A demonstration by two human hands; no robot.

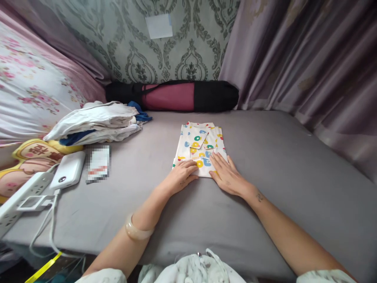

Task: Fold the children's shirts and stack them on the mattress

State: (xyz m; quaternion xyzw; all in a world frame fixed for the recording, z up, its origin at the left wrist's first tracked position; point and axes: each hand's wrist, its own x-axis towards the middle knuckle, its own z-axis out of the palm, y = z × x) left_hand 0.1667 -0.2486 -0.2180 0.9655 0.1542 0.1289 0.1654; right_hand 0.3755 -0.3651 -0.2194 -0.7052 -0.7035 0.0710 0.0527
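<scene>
A white garment (203, 147) with a colourful cartoon print lies folded into a small rectangle on the grey sheet. My left hand (183, 175) rests on its near left corner, fingers stretched forward. On the near right part lies my right hand (226, 173), palm down with the fingers spread over the cloth. Both hands press flat on the garment and neither grips it. The cloth under my palms is hidden. A pale bangle (138, 230) circles my left wrist.
Left of the garment is a pile of white and blue clothes (100, 120). Nearer stand a white power bank (68, 169), a power strip (25, 200) with cables, a blurred packet (98, 163) and a yellow cushion (35, 161). A black and maroon long bag (169, 96) lies along the wall.
</scene>
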